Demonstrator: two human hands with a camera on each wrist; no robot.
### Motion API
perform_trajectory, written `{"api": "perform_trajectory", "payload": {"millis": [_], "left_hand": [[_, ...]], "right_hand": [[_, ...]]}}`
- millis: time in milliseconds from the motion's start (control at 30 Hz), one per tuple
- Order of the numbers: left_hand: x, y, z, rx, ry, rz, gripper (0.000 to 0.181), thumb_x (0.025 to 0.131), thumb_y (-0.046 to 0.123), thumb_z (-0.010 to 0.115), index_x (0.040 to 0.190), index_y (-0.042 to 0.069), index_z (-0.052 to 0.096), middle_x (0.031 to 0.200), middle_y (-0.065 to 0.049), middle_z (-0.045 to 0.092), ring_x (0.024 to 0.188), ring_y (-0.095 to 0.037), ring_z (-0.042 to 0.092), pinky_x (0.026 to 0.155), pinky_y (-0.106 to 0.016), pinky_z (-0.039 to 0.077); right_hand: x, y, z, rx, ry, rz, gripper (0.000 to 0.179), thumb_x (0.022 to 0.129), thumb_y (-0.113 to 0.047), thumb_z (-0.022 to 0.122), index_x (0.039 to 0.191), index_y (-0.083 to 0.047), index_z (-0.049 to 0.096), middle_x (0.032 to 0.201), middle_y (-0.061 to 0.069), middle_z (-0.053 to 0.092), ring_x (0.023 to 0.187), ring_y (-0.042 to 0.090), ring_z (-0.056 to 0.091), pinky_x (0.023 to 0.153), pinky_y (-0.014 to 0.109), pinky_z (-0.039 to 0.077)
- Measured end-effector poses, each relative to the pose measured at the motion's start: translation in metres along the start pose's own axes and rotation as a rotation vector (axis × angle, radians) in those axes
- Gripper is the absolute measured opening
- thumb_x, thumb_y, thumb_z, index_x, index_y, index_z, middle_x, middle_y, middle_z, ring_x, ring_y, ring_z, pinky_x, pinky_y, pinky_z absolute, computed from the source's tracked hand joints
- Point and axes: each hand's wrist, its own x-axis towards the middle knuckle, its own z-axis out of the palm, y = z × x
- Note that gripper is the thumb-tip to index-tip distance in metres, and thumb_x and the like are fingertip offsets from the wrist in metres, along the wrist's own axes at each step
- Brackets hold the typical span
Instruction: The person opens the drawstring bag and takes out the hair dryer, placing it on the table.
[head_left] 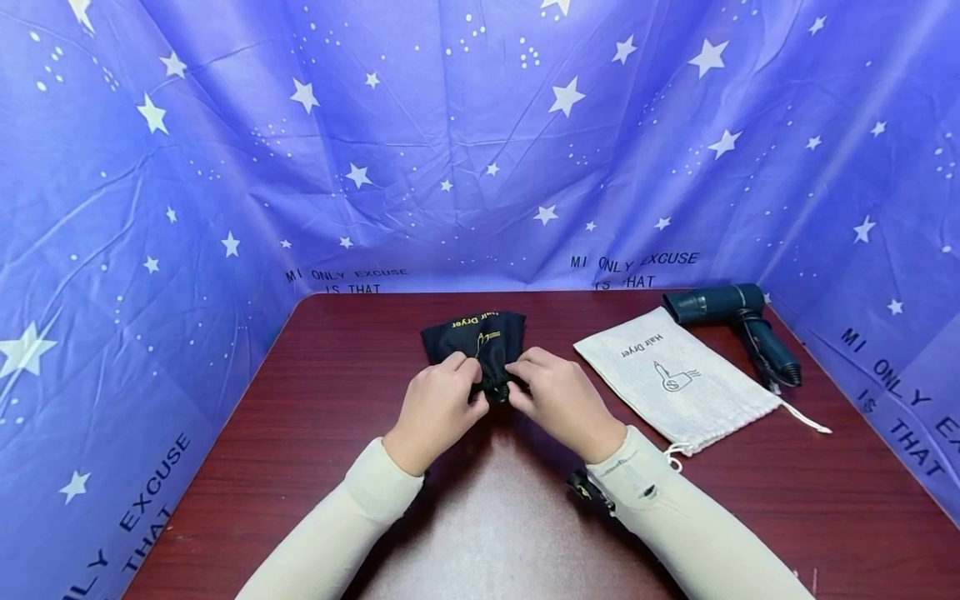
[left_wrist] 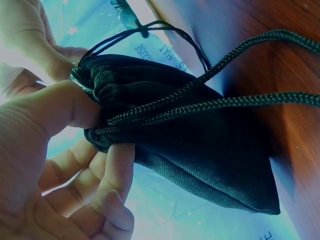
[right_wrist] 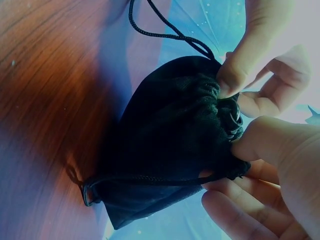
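A black drawstring pouch (head_left: 448, 343), printed with gold "Hair Dryer" lettering, stands near the middle of the table. My left hand (head_left: 437, 408) pinches the left side of its gathered mouth between thumb and fingers. On the opposite side, my right hand (head_left: 568, 406) pinches the rim. Dark, coiled, cord-like material (right_wrist: 233, 119) shows inside the partly gathered opening in the right wrist view; the rest of the contents is hidden. Braided drawstrings (left_wrist: 260, 101) trail from both sides of the pouch.
On the right lies a white drawstring bag (head_left: 637, 350) printed "Hair Dryer". Beyond it, a dark hair dryer (head_left: 712, 304) rests near the back right corner. Blue star-printed cloth (head_left: 450, 167) hangs around the reddish-brown table (head_left: 315, 483).
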Motion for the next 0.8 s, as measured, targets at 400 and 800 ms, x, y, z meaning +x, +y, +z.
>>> {"api": "perform_trajectory", "payload": {"millis": [400, 800], "left_hand": [[-0.0007, 0.0002, 0.0018, -0.002, -0.003, 0.006, 0.021, 0.075, 0.015, 0.082, 0.08, 0.013, 0.061, 0.076, 0.001, 0.055, 0.056, -0.015, 0.058, 0.051, -0.034, 0.05], [-0.0009, -0.0003, 0.002, 0.01, -0.003, 0.006, 0.02, 0.075, 0.015, 0.082, 0.08, 0.013, 0.063, 0.076, 0.0, 0.056, 0.057, -0.016, 0.059, 0.051, -0.034, 0.051]], "right_hand": [[-0.0002, -0.001, -0.002, 0.011, -0.023, 0.013, 0.019, 0.08, -0.009, 0.08, 0.098, -0.005, 0.079, 0.092, 0.001, 0.069, 0.073, 0.011, 0.067, 0.064, 0.029, 0.057], [-0.0017, 0.002, -0.002, 0.007, -0.026, 0.027, 0.018, 0.08, -0.008, 0.076, 0.098, -0.007, 0.078, 0.093, -0.001, 0.069, 0.073, 0.01, 0.066, 0.063, 0.029, 0.057]]}}
